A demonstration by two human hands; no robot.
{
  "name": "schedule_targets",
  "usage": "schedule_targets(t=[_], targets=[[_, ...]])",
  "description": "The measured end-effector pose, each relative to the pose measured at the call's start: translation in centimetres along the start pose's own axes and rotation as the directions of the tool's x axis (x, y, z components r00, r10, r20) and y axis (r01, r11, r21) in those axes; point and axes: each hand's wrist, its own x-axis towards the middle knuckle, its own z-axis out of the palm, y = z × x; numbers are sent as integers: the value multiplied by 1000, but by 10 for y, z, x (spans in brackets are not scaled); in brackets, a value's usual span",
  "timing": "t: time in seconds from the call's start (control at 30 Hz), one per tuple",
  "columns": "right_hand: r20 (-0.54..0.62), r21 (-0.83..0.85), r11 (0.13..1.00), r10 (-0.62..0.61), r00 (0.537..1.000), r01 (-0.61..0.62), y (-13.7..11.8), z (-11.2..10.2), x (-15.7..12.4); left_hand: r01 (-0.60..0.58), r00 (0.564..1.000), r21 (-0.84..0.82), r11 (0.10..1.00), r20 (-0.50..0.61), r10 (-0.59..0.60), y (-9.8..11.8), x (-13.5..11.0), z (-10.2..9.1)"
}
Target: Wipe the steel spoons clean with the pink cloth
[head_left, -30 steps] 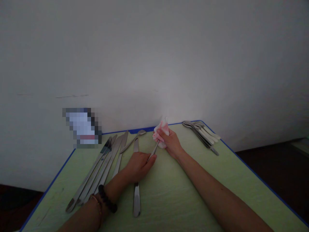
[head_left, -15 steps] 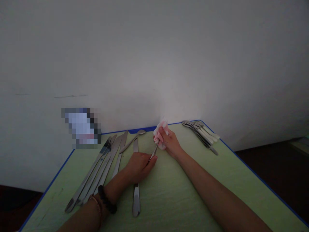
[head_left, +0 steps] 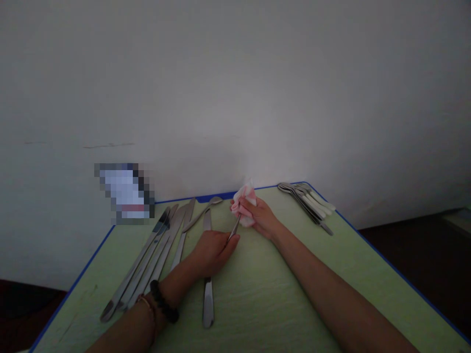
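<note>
My left hand (head_left: 214,251) is closed round the lower handle of a slim metal piece of cutlery (head_left: 234,229). Its upper end is covered, so its kind does not show. My right hand (head_left: 263,218) pinches a crumpled pink-and-white cloth (head_left: 244,197) wrapped about that covered end. Beneath the left hand lies a table knife (head_left: 208,304), partly hidden by it. A spoon (head_left: 196,215) rests just beyond, crossing another knife (head_left: 178,255).
Several long knives (head_left: 134,274) lie side by side on the left of the green table (head_left: 265,304). Spoons (head_left: 300,200) and white-handled forks (head_left: 319,203) are grouped at the back right. A blurred upright object (head_left: 123,191) stands at the back left corner, near the wall.
My right hand and the cloth have shifted slightly left and down along the piece of cutlery. My left hand keeps its hold in nearly the same place.
</note>
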Motion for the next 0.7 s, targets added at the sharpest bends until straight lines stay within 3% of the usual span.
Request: schedule_targets(t=[0.17,0.4,0.57,0.7], targets=[[-16,-25,999,-28,999,27,3,1,2,-14,1000,18,1000,0,14,-1,1,2],[-125,-179,983,-70,990,47,8,3,3,-9,1000,-5,1000,1,9,-1,1,2],[-140,-51,998,-32,990,25,9,1,6,27,1000,-60,998,-2,-27,0,2,-1],[-234,91,994,-45,971,68,8,1,9,18,1000,-107,994,19,-16,1,0,-6]])
